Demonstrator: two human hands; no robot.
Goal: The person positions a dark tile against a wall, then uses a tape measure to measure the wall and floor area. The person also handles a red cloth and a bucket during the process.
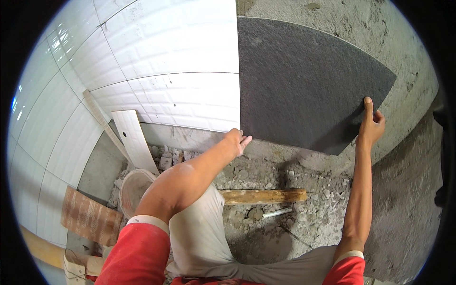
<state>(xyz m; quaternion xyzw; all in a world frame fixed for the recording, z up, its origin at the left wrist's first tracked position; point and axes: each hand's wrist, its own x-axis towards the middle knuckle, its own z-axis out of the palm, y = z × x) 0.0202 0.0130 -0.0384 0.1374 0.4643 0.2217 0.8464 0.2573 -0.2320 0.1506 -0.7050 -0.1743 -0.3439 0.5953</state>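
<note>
A large dark grey tile [304, 80] stands against the rough cement wall, its left edge alongside white glossy wall tiles [185, 42]. My right hand [371, 124] grips the tile near its lower right corner, thumb on the front face and the other fingers around the edge. Down at the lower left corner, my left hand [239, 141] has its fingers closed at the tile's bottom edge, close to where the white tiling ends. Part of its grip is hidden from view.
Rubble [327, 190] covers the floor below, with a wooden beam [266, 196] and a short pale strip [277, 213]. At left are a bucket [135, 190], a leaning white tile strip [135, 140], a wooden batten [105, 124] and a brown patterned tile piece [90, 216].
</note>
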